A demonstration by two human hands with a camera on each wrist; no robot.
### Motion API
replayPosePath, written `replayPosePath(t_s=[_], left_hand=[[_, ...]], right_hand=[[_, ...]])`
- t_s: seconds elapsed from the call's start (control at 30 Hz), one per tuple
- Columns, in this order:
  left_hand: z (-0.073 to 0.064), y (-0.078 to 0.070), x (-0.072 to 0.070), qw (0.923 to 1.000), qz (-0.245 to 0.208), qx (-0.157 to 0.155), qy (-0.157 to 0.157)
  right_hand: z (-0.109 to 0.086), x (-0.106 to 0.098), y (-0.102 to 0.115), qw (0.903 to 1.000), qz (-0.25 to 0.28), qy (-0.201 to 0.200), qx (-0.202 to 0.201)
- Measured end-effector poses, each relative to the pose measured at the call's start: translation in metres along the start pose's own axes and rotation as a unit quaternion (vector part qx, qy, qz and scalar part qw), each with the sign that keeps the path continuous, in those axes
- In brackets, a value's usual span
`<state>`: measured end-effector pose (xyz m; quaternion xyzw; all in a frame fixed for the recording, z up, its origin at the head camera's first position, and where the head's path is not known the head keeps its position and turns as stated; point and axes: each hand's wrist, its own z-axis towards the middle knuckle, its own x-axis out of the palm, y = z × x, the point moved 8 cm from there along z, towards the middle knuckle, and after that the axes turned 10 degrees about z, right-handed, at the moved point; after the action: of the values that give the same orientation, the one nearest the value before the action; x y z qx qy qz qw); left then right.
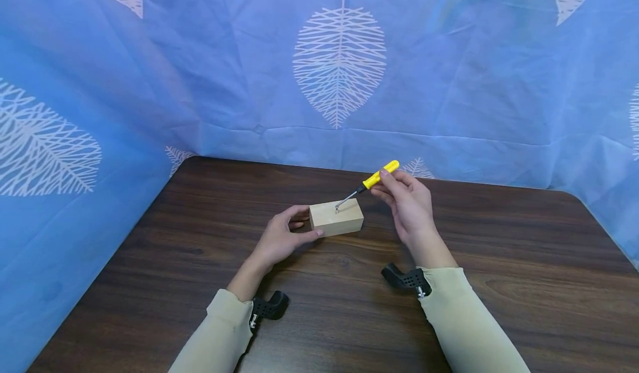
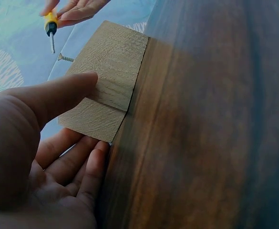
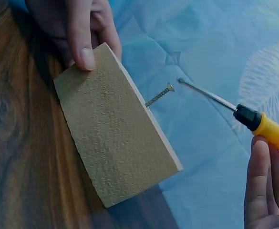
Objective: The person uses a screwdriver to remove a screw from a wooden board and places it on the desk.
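Observation:
A pale wooden block [image 1: 336, 218] lies on the dark table, its left end gripped by my left hand [image 1: 282, 237], thumb on the near face and fingers behind the end. From the block's top face a screw [image 3: 159, 95] sticks up, its threads showing and its flat head tilted. My right hand [image 1: 410, 203] pinches a screwdriver [image 1: 380, 175] by its yellow handle, with the shaft slanting down toward the screw. In the right wrist view, the screwdriver's tip stands a short gap from the screw head. Both wrist views show the block held from its end.
The brown wood-grain table [image 1: 199, 284] stretches around the block, its back edge running behind the hands. A blue cloth [image 1: 239, 73] with white leaf prints hangs behind and at the sides. Black camera mounts [image 1: 269, 305] sit at both wrists.

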<state>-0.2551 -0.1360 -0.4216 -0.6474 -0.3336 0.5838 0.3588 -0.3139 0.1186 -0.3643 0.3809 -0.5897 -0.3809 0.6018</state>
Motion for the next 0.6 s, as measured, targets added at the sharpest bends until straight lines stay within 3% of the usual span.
replayPosePath(t_s=[0.13, 0.23, 0.33, 0.43, 0.6], left_hand=[[0.001, -0.001, 0.001, 1.0, -0.006, 0.004, 0.001], [0.001, -0.001, 0.001, 1.0, -0.006, 0.006, 0.001], [0.001, 0.0, 0.001, 1.0, -0.003, 0.007, 0.001], [0.001, -0.001, 0.001, 1.0, 0.001, 0.008, 0.0], [0.0, -0.001, 0.0, 0.9999, 0.006, 0.009, -0.003]], right_hand=[[-0.003, 0.003, 0.009, 0.9974, -0.059, -0.009, -0.04], [-0.01, 0.01, 0.02, 0.9901, -0.113, -0.009, -0.083], [-0.017, 0.022, 0.033, 0.9754, -0.175, 0.0, -0.134], [-0.026, 0.038, 0.044, 0.9507, -0.248, 0.016, -0.186], [-0.035, 0.067, 0.052, 0.9242, -0.29, 0.068, -0.238]])
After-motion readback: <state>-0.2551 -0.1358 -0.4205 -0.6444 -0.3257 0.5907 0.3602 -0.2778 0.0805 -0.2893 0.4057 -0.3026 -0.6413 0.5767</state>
